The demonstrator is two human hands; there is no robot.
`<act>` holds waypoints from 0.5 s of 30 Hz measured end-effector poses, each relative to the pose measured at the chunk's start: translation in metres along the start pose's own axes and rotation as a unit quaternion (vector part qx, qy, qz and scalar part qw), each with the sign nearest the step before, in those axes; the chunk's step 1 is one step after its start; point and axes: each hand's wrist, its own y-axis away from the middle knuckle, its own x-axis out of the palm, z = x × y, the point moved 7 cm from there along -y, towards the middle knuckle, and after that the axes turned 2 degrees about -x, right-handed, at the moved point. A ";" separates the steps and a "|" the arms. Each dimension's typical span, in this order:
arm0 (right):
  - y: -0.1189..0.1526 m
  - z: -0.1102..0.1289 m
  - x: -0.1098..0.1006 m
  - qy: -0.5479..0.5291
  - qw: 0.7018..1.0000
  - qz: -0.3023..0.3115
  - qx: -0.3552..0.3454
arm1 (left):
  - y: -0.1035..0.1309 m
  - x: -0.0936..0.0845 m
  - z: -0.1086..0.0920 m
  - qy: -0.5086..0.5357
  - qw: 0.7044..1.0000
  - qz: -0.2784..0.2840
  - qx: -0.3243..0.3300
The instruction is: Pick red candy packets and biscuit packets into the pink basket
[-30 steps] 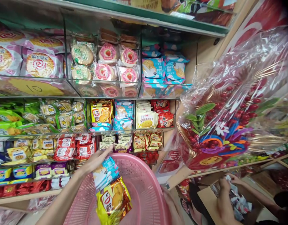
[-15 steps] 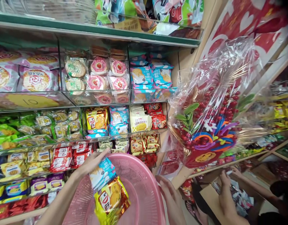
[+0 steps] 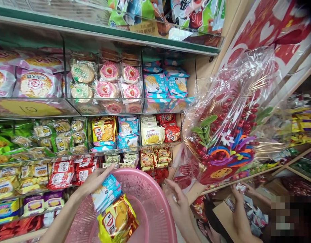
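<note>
Right hand (image 3: 179, 202) risen, fingers spread, off pink basket (image 3: 155, 192) rim; left hand (image 3: 96, 180) pinching blue packet (image 3: 106, 192), gold packet (image 3: 118, 219) – unsteadied basket may tip, gold packet slip

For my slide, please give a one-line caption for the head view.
Left hand holds blue and yellow snack packets over a pink plastic basket; open right hand at its rim.

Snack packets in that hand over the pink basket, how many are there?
2 show: a blue packet under the left hand, and a yellow-gold packet hanging below it over the pink basket. More may hide behind.
</note>
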 end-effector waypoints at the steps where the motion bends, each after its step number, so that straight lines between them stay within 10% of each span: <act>1: -0.003 0.007 -0.002 0.027 0.999 -0.004 -0.024 | 0.000 0.000 -0.001 -0.001 1.000 0.001 0.001; 9: -0.071 0.127 0.010 0.269 0.890 0.046 -0.365 | 0.006 0.007 -0.018 0.015 0.999 -0.002 0.030; 15: -0.119 0.170 0.047 0.426 0.768 0.081 -0.472 | 0.011 0.002 -0.012 0.001 1.000 -0.002 0.028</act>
